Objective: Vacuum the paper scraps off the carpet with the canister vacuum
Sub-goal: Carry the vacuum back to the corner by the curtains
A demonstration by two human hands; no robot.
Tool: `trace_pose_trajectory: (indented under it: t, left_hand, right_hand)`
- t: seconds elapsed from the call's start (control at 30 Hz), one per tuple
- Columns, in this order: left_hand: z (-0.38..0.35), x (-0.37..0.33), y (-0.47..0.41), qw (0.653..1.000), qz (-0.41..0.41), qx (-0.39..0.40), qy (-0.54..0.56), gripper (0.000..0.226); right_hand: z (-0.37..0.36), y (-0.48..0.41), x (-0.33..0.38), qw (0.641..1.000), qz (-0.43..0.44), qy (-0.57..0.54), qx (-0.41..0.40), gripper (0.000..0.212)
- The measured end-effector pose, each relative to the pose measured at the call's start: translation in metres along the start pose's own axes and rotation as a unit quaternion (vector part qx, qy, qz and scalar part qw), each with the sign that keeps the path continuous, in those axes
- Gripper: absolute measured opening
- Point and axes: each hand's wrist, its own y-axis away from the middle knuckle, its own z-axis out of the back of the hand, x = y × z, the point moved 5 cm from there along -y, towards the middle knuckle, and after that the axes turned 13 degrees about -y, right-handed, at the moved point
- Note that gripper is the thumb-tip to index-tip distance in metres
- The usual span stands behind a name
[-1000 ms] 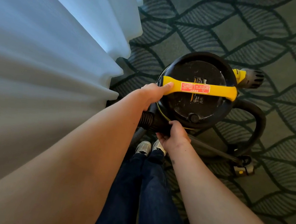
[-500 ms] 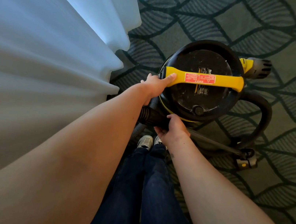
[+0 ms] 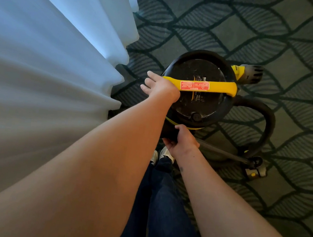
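The canister vacuum (image 3: 194, 101), black with a round lid, stands on the patterned carpet (image 3: 297, 38) just ahead of my feet. Its yellow carry handle (image 3: 219, 88), with a red label, crosses the lid. My left hand (image 3: 160, 86) lies over the handle's left end, fingers spread toward the curtain. My right hand (image 3: 183, 140) is closed around the black hose connector (image 3: 168, 132) at the canister's near side. The black hose (image 3: 268, 125) loops to the right. The wand (image 3: 223, 151) runs to the floor nozzle (image 3: 255, 171). I see no paper scraps.
A white sheer curtain (image 3: 51, 41) hangs along the whole left side, its folds almost touching the canister. A yellow-and-grey part (image 3: 248, 72) sticks out at the canister's far right. My shoes (image 3: 164, 154) and dark trousers are right below the canister. Carpet stretches to the right.
My left hand has slid from the handle's tip onto its left end, and its fingers have spread. My right hand keeps its grip on the hose connector.
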Motion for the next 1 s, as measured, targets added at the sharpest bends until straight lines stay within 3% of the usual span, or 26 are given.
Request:
trace_pose_trajectory:
  t: [0.1,0.3,0.37,0.57,0.63,0.77,0.87,1.0]
  left_hand:
    - [0.003,-0.007,0.018,1.0,-0.01,-0.019,-0.02,0.111]
    - [-0.007,-0.022,0.068,0.997,-0.069,-0.017,-0.018,0.101]
    - [-0.013,-0.03,0.089,0.994,-0.102,-0.008,-0.027,0.099]
    - [-0.031,-0.041,0.149,0.981,-0.171,0.032,-0.09,0.096]
    - [-0.042,-0.04,0.167,0.969,-0.196,0.067,-0.132,0.089]
    - [-0.056,-0.038,0.208,0.925,-0.286,0.098,-0.23,0.05]
    - [-0.069,-0.029,0.237,0.9,-0.324,0.144,-0.252,0.048]
    - [-0.082,-0.012,0.262,0.9,-0.323,0.188,-0.222,0.045]
  right_hand:
    - [0.007,0.008,0.012,1.0,0.008,-0.016,0.008,0.071]
    - [0.029,0.021,0.032,0.996,0.023,-0.08,0.045,0.08]
    - [0.041,0.025,0.038,0.993,0.029,-0.097,0.059,0.074]
    - [0.082,0.036,0.046,0.984,0.049,-0.14,0.099,0.081]
    - [0.098,0.039,0.046,0.981,0.056,-0.151,0.112,0.081]
    - [0.126,0.046,0.046,0.975,0.073,-0.162,0.13,0.079]
    - [0.148,0.051,0.041,0.971,0.084,-0.176,0.136,0.068]
    - [0.176,0.057,0.032,0.963,0.1,-0.207,0.139,0.077]
